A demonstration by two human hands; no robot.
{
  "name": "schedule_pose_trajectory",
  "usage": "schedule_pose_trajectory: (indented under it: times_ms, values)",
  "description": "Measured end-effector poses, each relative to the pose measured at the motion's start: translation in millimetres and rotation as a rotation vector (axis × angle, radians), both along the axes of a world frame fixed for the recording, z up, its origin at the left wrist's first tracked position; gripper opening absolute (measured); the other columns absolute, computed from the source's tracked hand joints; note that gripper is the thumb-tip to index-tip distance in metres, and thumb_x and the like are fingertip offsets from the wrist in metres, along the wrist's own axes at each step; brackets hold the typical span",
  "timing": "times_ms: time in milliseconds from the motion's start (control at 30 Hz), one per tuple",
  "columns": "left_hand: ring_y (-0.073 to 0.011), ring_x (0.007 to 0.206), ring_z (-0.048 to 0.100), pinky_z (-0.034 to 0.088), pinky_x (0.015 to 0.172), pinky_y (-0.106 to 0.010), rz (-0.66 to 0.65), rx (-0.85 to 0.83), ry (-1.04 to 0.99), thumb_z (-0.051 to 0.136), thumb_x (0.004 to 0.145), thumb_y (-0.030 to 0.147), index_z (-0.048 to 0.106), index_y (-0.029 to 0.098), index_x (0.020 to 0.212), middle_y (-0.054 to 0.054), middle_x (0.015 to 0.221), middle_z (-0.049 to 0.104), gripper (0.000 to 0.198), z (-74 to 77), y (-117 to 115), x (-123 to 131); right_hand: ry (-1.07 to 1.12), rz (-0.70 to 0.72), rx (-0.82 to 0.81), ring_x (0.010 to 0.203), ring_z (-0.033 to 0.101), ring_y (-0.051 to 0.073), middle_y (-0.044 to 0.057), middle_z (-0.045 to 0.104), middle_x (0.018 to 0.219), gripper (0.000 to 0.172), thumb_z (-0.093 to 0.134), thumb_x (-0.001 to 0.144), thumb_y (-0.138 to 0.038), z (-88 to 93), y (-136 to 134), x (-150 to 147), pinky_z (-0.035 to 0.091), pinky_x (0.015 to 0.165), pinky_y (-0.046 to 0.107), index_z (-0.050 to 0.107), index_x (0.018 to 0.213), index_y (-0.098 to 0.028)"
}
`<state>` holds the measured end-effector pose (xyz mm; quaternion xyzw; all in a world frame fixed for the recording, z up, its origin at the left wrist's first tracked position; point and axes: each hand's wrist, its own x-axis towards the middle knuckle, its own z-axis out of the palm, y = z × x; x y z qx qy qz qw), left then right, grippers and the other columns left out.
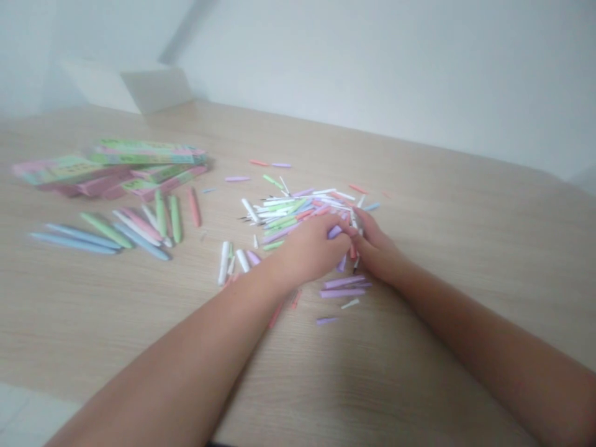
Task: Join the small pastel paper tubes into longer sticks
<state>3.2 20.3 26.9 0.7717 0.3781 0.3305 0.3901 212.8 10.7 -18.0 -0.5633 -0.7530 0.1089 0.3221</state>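
You reach both bare hands into a heap of slim pastel sticks [298, 214] on a light wood-grain table [419, 354]. Your left hand [310, 251] is curled nearly shut, its fingers [326, 225] closed over a lilac stick [334, 231] that shows between them. Your right hand [377, 248] is half curled, its fingertips against the left hand; you cannot tell from this view whether it has hold of anything. Pink and white pieces [354, 251] poke out just below where the 2 hands meet. The heap, in white, green, pink, lilac and blue, lies directly under your fingers, with loose sticks scattered around it. 2 lilac sticks [343, 287] lie side by side just below your hands. Farther left, longer blue, green and pink sticks [116, 230] lie in a loose group beside stacked green-and-pink cardboard boxes [112, 171]. A white wall [395, 68] rises behind the table.
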Motion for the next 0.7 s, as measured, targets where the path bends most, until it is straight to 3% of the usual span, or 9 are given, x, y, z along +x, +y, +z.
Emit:
schedule_pose_trajectory:
  times_ms: [100,167,233,300,433,500,633,700]
  values:
    - [-0.0151,0.068,0.061,0.042,0.063,-0.029,-0.008,-0.017,0.047,0.052,0.087,0.031,0.074,0.025,0.089,0.003,0.075,0.069,0.022,-1.9,0,-2,0.129,-0.088,-0.061,0.145,0.044,0.034,0.013,0.05,0.155,0.064,0.042,0.101,-0.061,-1.8,-26,11,0.034,0.121,0.058,0.041,0.154,-0.024]
    - [-0.0154,0.071,0.062,0.042,0.064,-0.029,0.005,0.001,0.066,0.052,0.087,0.03,0.074,0.026,0.09,0.003,0.077,0.07,0.022,-3.0,-1,-1,0.075,-0.076,-0.133,0.151,0.036,0.033,0.013,0.04,0.163,0.068,0.046,0.1,-0.061,-1.8,-53,12,0.031,0.122,0.059,0.034,0.158,-0.027]
    - [-0.0158,0.075,0.063,0.042,0.067,-0.029,0.007,0.013,0.068,0.052,0.087,0.029,0.074,0.026,0.09,0.003,0.081,0.071,0.022,-3.6,-2,0,-0.061,0.038,-0.195,0.156,0.022,0.035,0.012,0.023,0.171,0.082,0.051,0.097,-0.062,-0.5,-83,8,0.027,0.122,0.062,0.019,0.164,-0.029]
    - [-0.016,0.077,0.064,0.043,0.068,-0.029,0.001,0.007,0.067,0.051,0.087,0.029,0.073,0.026,0.09,0.003,0.083,0.072,0.022,-3.9,-3,1,-0.215,0.148,-0.212,0.157,0.016,0.04,0.013,0.015,0.173,0.101,0.061,0.088,-0.069,1.3,-106,-1,0.026,0.121,0.066,0.012,0.166,-0.029]
    - [-0.0176,0.084,0.065,0.046,0.074,-0.03,0.048,0.02,0.063,0.051,0.086,0.027,0.073,0.025,0.093,0.002,0.089,0.073,0.023,-3.9,-1,1,-0.42,0.192,-0.21,0.156,0.011,0.045,0.017,0.01,0.172,0.122,0.066,0.073,-0.083,3.1,-119,-22,0.019,0.121,0.07,0.013,0.167,-0.024]
    - [-0.0182,0.087,0.066,0.048,0.08,-0.031,0.077,0.022,0.038,0.051,0.086,0.027,0.073,0.025,0.095,0.001,0.093,0.074,0.024,-3.5,3,-1,-0.454,0.199,-0.225,0.156,0.011,0.045,0.017,0.014,0.172,0.116,0.063,0.076,-0.082,3.3,-113,-30,0.018,0.121,0.07,0.019,0.166,-0.024]
    - [-0.0189,0.093,0.066,0.049,0.092,-0.033,0.17,0.01,-0.046,0.053,0.086,0.03,0.073,0.025,0.099,0.001,0.1,0.074,0.024,-1.9,12,-7,-0.472,0.165,-0.192,0.157,0.014,0.041,0.014,0.022,0.171,0.08,0.053,0.094,-0.065,3.7,-94,-43,0.02,0.121,0.068,0.034,0.162,-0.027]
    - [-0.0196,0.096,0.066,0.049,0.095,-0.033,0.217,-0.002,-0.083,0.055,0.085,0.032,0.073,0.026,0.098,0.001,0.102,0.074,0.023,-0.8,16,-10,-0.47,0.131,-0.165,0.157,0.016,0.038,0.015,0.024,0.17,0.07,0.047,0.099,-0.058,3.0,-83,-48,0.022,0.122,0.065,0.036,0.161,-0.025]
